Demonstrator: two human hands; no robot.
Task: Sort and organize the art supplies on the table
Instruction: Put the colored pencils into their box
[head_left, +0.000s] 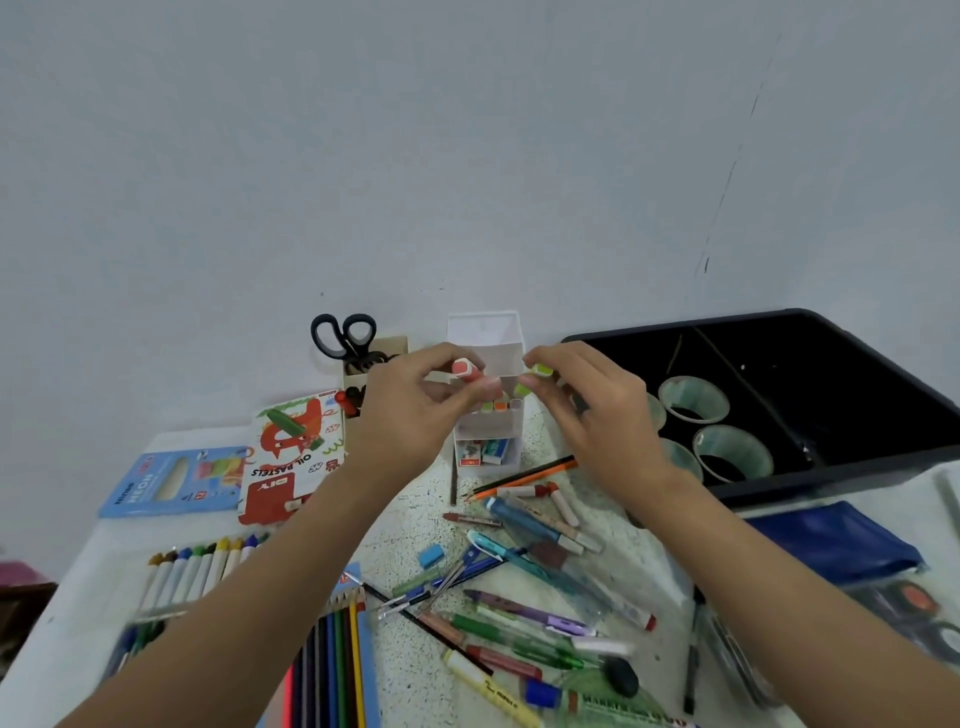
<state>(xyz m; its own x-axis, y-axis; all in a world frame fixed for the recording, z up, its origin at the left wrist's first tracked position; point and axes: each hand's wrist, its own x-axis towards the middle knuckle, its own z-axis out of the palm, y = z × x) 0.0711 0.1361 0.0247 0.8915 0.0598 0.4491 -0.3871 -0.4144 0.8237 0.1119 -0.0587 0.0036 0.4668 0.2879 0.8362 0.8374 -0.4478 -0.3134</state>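
Observation:
A white desk organizer (487, 332) stands at the table's back with several highlighters upright in its middle tier and erasers (483, 451) in its bottom slot. My left hand (415, 410) pinches a pink-capped highlighter (465, 370) just in front of the organizer. To the right of it, my right hand (587, 405) holds green-capped highlighters (535, 376). A heap of pens, pencils and crayons (519, 587) lies loose on the speckled table (400, 530).
A black bin (779, 332) at the right holds tape rolls (693, 399). Scissors (345, 335) stand in a small box at the back. Pastel boxes (296, 452), crayons (202, 566) and coloured pencils (332, 670) lie left. A blue pouch (836, 545) lies right.

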